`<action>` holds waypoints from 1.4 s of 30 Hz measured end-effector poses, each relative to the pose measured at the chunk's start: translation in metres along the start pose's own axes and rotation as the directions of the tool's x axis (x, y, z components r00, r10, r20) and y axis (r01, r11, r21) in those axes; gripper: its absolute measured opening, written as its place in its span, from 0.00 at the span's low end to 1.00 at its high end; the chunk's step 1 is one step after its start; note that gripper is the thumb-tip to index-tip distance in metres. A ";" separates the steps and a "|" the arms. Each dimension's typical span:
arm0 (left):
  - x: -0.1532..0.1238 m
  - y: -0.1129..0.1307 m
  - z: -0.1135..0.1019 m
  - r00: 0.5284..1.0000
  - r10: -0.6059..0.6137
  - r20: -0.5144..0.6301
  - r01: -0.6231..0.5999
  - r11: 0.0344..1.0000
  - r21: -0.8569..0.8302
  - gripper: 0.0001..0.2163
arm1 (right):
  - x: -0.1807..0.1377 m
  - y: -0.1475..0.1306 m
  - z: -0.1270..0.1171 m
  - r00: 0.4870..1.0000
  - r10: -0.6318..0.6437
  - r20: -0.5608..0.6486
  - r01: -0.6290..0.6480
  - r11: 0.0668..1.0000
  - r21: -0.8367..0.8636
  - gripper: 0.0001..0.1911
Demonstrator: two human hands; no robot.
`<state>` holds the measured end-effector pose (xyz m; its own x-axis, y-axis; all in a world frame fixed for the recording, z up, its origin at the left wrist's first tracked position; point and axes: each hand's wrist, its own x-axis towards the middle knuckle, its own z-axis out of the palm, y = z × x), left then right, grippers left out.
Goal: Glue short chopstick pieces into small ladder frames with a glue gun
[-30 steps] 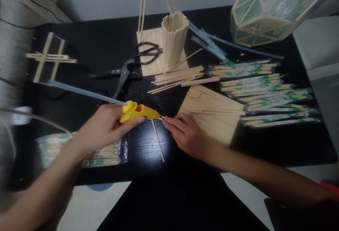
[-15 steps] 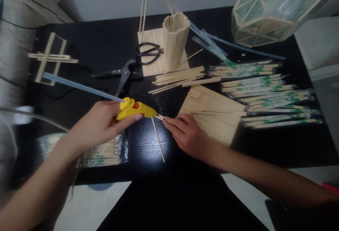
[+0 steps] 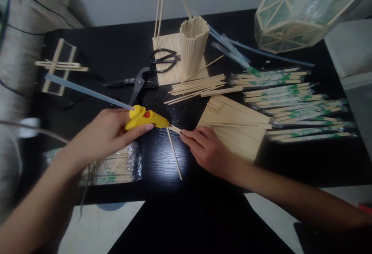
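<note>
Nearer the front edge of the counter (image 3: 290, 165) than its back edge, the left hand (image 3: 107, 132) is grasping a yellow glue gun (image 3: 147, 119); the right hand (image 3: 207, 148) is pinching thin sticks (image 3: 175, 129) near the nozzle (image 3: 167, 124).

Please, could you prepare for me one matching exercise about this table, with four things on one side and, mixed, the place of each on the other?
1. yellow glue gun
2. stick cup
3. crossed-stick frame
4. thin pale sticks

A. upright, by a square stick panel
B. pinched by the right hand
C. gripped in the left hand
D. left part of the black table

Pairs: 1-C, 2-A, 3-D, 4-B
</note>
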<state>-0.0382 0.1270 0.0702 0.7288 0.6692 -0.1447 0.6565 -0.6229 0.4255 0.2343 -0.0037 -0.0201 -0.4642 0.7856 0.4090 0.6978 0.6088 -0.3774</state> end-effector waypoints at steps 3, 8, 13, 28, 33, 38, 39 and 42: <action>0.001 0.000 -0.001 1.000 0.006 0.009 -0.006 1.000 0.008 0.25 | -0.001 0.000 0.001 0.999 0.019 0.026 -0.020 1.000 0.008 0.18; 0.002 0.001 -0.003 0.999 -0.019 0.031 0.020 1.000 -0.011 0.25 | -0.001 0.000 0.001 1.000 0.017 0.019 -0.017 1.000 0.005 0.18; -0.003 0.001 -0.009 0.994 -0.085 0.069 0.089 0.994 -0.061 0.25 | 0.000 -0.001 -0.001 1.000 0.004 0.009 -0.004 1.000 0.001 0.17; 0.000 0.011 0.008 0.995 -0.060 0.077 0.072 0.982 -0.175 0.22 | -0.001 0.001 0.001 0.999 0.051 0.011 -0.051 0.998 0.027 0.17; 0.004 0.013 0.012 0.996 -0.051 0.072 0.063 0.982 -0.176 0.23 | -0.001 0.000 0.002 0.999 0.054 0.004 -0.054 0.998 0.016 0.16; 0.003 0.010 0.009 0.996 -0.042 0.079 0.056 0.981 -0.184 0.20 | -0.001 0.000 0.002 0.998 0.058 0.000 -0.058 0.998 0.025 0.16; 0.003 0.009 0.008 0.996 -0.042 0.075 0.055 0.981 -0.183 0.20 | -0.001 0.000 0.002 0.998 0.059 0.003 -0.059 0.998 0.028 0.16; 0.001 0.006 0.003 0.997 -0.047 0.065 0.057 0.984 -0.168 0.22 | -0.001 0.000 0.002 0.999 0.053 0.011 -0.053 0.998 0.033 0.16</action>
<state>-0.0332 0.1231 0.0700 0.7084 0.6698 -0.2225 0.6550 -0.5066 0.5606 0.2336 -0.0044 -0.0224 -0.4323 0.8179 0.3797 0.7030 0.5694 -0.4260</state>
